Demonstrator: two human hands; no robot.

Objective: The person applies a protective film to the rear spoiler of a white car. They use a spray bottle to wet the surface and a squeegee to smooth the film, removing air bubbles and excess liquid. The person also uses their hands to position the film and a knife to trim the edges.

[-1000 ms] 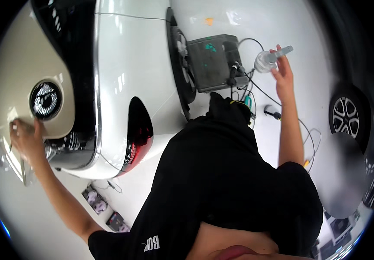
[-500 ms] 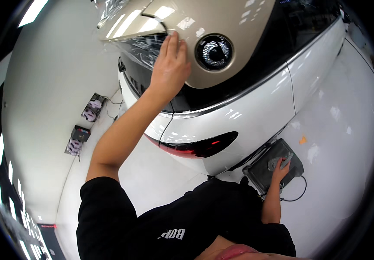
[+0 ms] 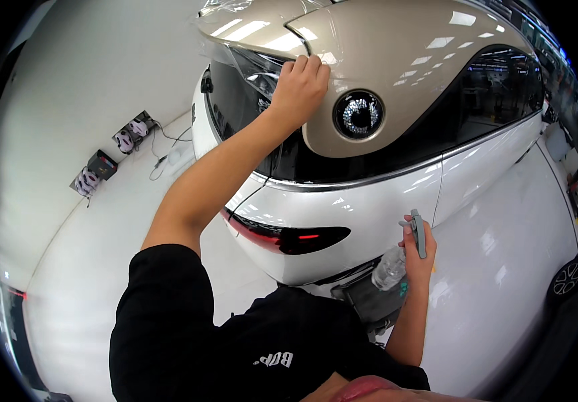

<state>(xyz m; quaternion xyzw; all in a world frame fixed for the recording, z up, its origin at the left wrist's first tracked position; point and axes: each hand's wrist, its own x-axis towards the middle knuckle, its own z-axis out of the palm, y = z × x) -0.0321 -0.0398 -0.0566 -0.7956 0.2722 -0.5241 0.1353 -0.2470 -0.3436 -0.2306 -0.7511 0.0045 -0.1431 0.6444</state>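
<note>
Left hand (image 3: 301,90) at gold panel (image 3: 396,53), fingers curled beside clear film (image 3: 255,72), grip's hold unclear, right hand (image 3: 421,262), grip closed round spray bottle (image 3: 389,269)

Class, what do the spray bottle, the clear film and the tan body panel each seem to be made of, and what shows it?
Spray bottle: likely plastic; see-through body, dull grey head.
Clear film: probably thin, glossy plastic; see-through, wrinkled, with bright streaks.
Tan body panel: seemingly glossy paint or coating, given its sharp light reflections; whether metal or plastic lies beneath, I cannot tell.
</note>
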